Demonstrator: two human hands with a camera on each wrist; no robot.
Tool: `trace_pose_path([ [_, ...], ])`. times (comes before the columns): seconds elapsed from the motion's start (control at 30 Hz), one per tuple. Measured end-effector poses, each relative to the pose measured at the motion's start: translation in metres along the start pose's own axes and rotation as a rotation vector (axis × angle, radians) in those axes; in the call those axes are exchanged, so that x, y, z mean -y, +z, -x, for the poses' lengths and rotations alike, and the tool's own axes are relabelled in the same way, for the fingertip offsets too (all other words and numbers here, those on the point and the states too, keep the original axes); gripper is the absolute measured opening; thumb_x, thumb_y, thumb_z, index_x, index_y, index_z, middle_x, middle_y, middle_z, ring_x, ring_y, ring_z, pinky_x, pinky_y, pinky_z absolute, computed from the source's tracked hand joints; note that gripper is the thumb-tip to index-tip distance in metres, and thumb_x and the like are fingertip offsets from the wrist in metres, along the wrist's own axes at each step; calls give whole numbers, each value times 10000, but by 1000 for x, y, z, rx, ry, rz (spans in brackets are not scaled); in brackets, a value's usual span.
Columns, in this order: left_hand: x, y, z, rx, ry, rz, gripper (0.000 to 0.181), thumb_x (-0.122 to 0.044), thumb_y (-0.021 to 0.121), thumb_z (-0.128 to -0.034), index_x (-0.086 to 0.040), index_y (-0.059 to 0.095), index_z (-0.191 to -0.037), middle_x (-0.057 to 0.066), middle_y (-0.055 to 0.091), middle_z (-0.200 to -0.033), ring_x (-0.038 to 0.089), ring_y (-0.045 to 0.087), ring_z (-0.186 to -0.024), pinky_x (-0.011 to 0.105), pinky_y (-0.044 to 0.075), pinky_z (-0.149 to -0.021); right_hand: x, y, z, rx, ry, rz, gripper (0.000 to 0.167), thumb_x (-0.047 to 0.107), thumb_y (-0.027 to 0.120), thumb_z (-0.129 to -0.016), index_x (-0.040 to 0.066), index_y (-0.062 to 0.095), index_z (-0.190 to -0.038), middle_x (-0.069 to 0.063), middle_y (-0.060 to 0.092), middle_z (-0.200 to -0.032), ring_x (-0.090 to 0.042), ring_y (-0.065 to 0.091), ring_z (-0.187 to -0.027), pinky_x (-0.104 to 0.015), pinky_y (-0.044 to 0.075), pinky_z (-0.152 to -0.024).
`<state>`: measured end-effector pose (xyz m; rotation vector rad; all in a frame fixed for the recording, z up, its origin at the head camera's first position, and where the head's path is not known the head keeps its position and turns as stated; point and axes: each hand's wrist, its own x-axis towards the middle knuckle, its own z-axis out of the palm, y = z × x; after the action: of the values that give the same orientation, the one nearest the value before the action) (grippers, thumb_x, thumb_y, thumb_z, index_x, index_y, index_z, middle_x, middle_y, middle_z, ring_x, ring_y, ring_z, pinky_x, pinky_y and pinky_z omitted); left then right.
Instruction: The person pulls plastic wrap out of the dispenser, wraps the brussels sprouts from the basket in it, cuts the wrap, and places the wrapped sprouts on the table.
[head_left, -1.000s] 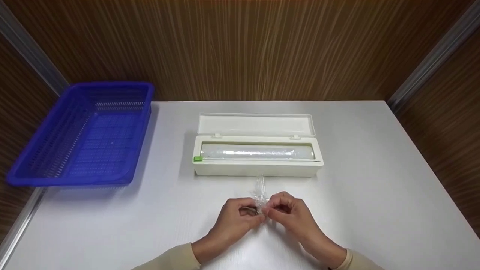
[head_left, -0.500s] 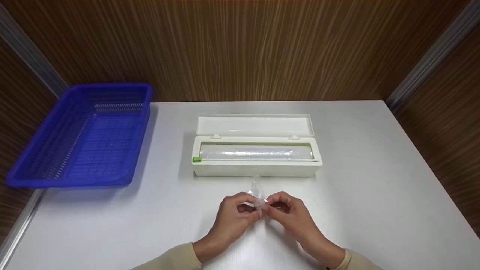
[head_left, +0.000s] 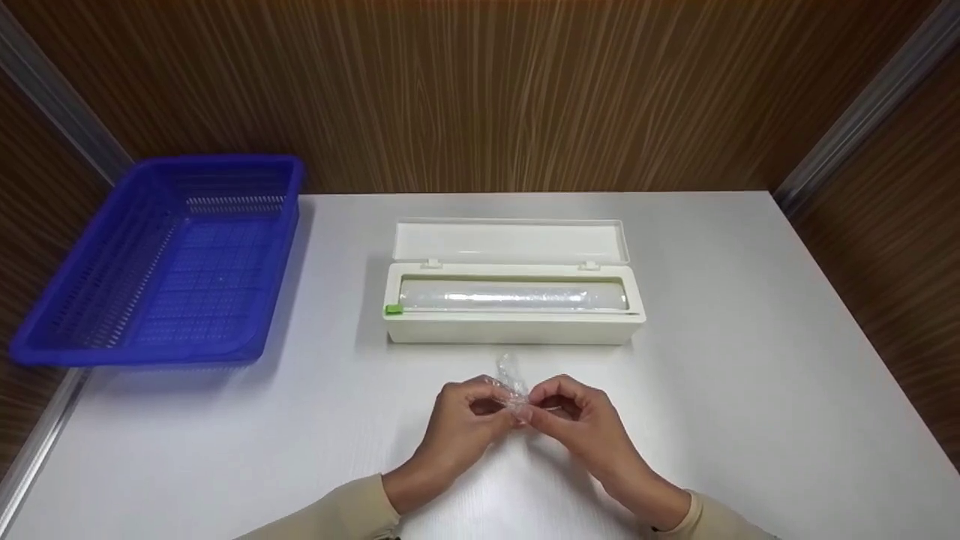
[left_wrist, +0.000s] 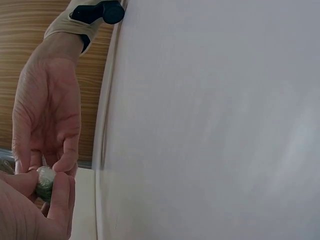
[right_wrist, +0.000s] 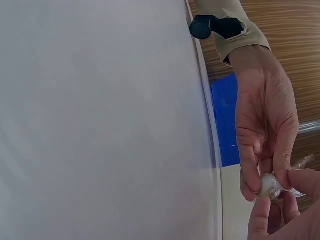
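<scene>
A small round thing (left_wrist: 45, 184) wrapped in clear film, green and white in the left wrist view, sits between my two hands. My left hand (head_left: 457, 424) grips it between thumb and fingers. My right hand (head_left: 589, 427) pinches the film at its right side with thumb and forefinger. From the bundle a loose tail of cling film (head_left: 508, 366) sticks up toward the box. In the head view the fingers mostly hide the round thing. Just beyond the hands stands a white cling film box (head_left: 517, 331) with its lid raised and a film roll (head_left: 514, 295) inside.
To the left stands a blue plastic basket (head_left: 217, 277) with perforated sides. A green slide cutter (head_left: 394, 309) sits at the left end of the box's front edge. Wood-grain panels (head_left: 480, 97) enclose the white table (head_left: 750, 337) at the back and sides.
The film tail has tipped left and sunk away from the box as the fingers work it. Both hands keep their hold in nearly the same place; the head view has shifted slightly.
</scene>
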<state>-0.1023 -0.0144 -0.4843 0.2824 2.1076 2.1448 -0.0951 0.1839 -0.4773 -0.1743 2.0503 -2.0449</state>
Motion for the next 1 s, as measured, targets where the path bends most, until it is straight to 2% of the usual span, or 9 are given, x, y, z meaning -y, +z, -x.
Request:
trace_pose_path([
  [0.07, -1, -1, 1, 0, -5, -5, 88, 7, 884, -897, 30, 814, -946, 58, 739, -944, 168, 723, -895, 255, 608, -831, 1, 0, 0, -9, 1, 24, 235, 32, 845, -947, -105, 694, -1064, -142, 714, -1027, -221, 725, -933, -281, 612, -821],
  [0.27, -2, -1, 1, 42, -71, 95, 238, 72, 849, -908, 56, 722, -1109, 92, 704, -1081, 230, 757, -971, 297, 628, -845, 1, 2, 1, -37, 11, 86, 242, 60, 864, -940, -58, 713, -1088, -135, 711, -1063, -240, 697, -993, -269, 605, -822],
  [0.4, -4, -2, 1, 42, -75, 91, 314, 83, 838, -910, 72, 690, -1186, 106, 704, -1080, 241, 751, -1017, 325, 627, -885, 2, 3, -1, -29, -4, 109, 248, 78, 854, -956, -67, 718, -1104, -118, 714, -1082, -254, 688, -1028, -271, 603, -839],
  [0.5, -4, -2, 2, 49, -83, 106, 360, 85, 832, -911, 108, 672, -1232, 118, 731, -1082, 248, 746, -1045, 329, 622, -904, 1, 3, -2, -34, -23, 118, 176, 25, 827, -957, -75, 728, -1061, -122, 716, -1069, -230, 696, -1009, -257, 597, -837],
  [0.63, -5, -2, 1, 66, -105, 126, 305, 70, 817, -926, 130, 702, -1202, 136, 744, -1098, 260, 753, -1073, 303, 613, -914, 3, 3, -3, -60, -57, 120, 87, -16, 810, -951, -40, 744, -1003, -150, 697, -1076, -202, 696, -984, -239, 584, -811],
  [0.77, -6, -5, 1, 111, -135, 136, 218, 78, 780, -950, 127, 737, -1158, 139, 748, -1032, 243, 786, -919, 295, 637, -812, 5, 5, -2, -92, -76, 109, 73, -21, 815, -951, -29, 744, -964, -147, 643, -1103, -190, 675, -975, -222, 566, -804],
  [0.87, -6, -6, 1, 152, -139, 165, 183, 110, 746, -963, 133, 729, -1144, 141, 730, -1020, 260, 789, -821, 339, 653, -771, 4, 6, -2, -110, -59, 110, 82, -21, 820, -944, -26, 740, -929, -133, 619, -1105, -186, 651, -973, -213, 544, -803],
  [1.0, -6, -5, 2, 173, -124, 194, 142, 139, 741, -955, 131, 699, -1090, 230, 753, -1013, 354, 801, -845, 398, 655, -812, 4, 7, -3, -125, -23, 130, 104, 8, 831, -942, -11, 742, -892, -113, 626, -1087, -195, 626, -982, -218, 521, -792],
])
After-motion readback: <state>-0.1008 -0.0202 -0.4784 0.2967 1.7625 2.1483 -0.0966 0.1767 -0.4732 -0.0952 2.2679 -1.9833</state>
